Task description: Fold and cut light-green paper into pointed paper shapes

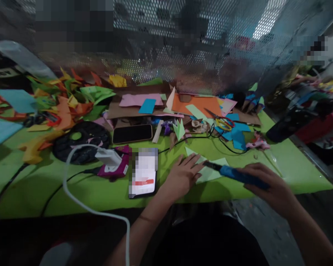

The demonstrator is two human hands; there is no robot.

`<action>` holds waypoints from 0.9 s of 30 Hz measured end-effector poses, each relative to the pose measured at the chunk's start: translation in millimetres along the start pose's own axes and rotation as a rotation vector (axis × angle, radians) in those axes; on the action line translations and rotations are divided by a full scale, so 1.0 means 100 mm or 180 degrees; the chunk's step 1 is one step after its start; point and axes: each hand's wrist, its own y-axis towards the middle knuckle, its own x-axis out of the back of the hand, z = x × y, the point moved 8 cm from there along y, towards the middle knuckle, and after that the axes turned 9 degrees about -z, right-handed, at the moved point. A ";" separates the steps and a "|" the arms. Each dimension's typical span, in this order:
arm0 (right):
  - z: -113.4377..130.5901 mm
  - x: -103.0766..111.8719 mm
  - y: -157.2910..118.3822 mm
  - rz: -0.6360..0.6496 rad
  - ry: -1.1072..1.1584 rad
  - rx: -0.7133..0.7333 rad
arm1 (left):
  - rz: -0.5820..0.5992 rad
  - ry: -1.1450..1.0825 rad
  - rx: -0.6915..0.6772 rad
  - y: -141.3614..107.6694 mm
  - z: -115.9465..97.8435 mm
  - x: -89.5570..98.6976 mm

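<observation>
Pale green paper [215, 170] lies on the green tabletop [166, 190] near its front edge. My left hand [183, 173] rests on the paper's left part, palm down with fingers stretched out, hiding some of it. In my right hand [268, 184] is a blue box cutter [235, 175], gripped by its handle. The cutter points left, its dark front end over the paper close to my left fingertips. Whether the blade touches the paper I cannot tell. A folded pale green paper piece [179, 130] stands up behind my left hand.
A lit phone [143, 173] lies left of my left hand, beside a magenta power strip [113, 168] with a white charger. Scissors [223, 123], a dark phone [132, 133], a yellow glue gun [34, 149] and coloured paper scraps [69, 99] spread behind. A perforated metal panel [155, 44] borders the back.
</observation>
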 end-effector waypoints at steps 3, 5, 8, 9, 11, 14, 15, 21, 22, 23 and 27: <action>-0.21 0.23 0.51 -0.0391 -0.0385 0.0187 | -0.0130 0.0119 0.0062 0.05 -0.01 0.05; -0.41 0.28 0.90 -0.0566 -0.0499 0.0248 | -0.0146 0.0209 0.0040 0.09 -0.03 0.07; -0.79 0.15 1.50 -0.0643 -0.0704 0.0084 | -0.0081 0.0280 0.0049 0.13 -0.03 0.07; -0.95 0.05 1.67 -0.0558 -0.0862 -0.0127 | -0.0042 0.0282 0.0058 0.14 -0.03 0.07; -1.17 -0.17 1.97 -0.0395 -0.1073 -0.0396 | 0.0028 0.0259 0.0072 0.17 -0.02 0.07; -1.34 -0.47 2.30 -0.0376 -0.1179 -0.0521 | 0.0100 0.0215 0.0063 0.24 -0.01 0.11; -1.37 -0.56 2.38 -0.0360 -0.1190 -0.0540 | 0.0106 0.0221 0.0097 0.27 -0.01 0.13; -1.36 -0.84 2.50 -0.0025 -0.1030 -0.0581 | 0.0158 0.0049 0.0480 0.40 0.08 0.20; -1.31 -0.81 2.45 0.0035 -0.0955 -0.0547 | 0.0143 -0.0029 0.0570 0.40 0.11 0.21; -1.25 -0.77 2.38 0.0101 -0.0839 -0.0505 | 0.0109 -0.0097 0.0680 0.41 0.15 0.21; -0.78 -0.65 1.90 0.0838 0.0592 -0.0266 | -0.0138 -0.0357 0.0980 0.41 0.27 0.26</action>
